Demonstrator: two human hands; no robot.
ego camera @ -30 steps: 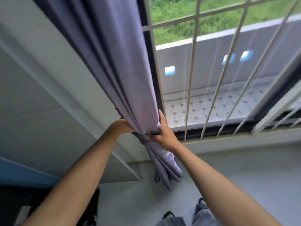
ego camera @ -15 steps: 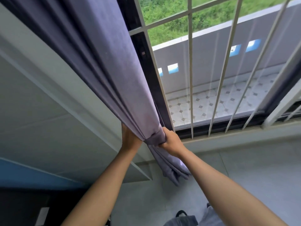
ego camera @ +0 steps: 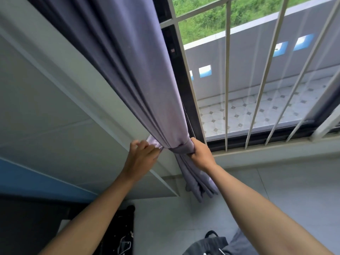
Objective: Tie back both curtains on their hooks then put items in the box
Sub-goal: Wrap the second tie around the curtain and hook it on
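Note:
A purple-grey curtain hangs bunched along the left edge of the barred window. A matching fabric tieback band wraps the bunch low down. My right hand grips the band and the gathered curtain from the right side. My left hand is at the left of the bunch by the wall, its fingers pinching the pale end of the band. No hook shows; it is hidden behind the cloth or my left hand. The curtain's tail hangs loose below the band.
The window's white metal bars stand right of the curtain, a dark frame beside it. A grey-white wall panel runs along the left. Grey floor tiles lie below, with dark clutter at the lower left.
The band now sits wrapped round the bunched curtain. My left hand has come out from behind the cloth to the wall side and pinches the band's end. My right hand keeps its grip.

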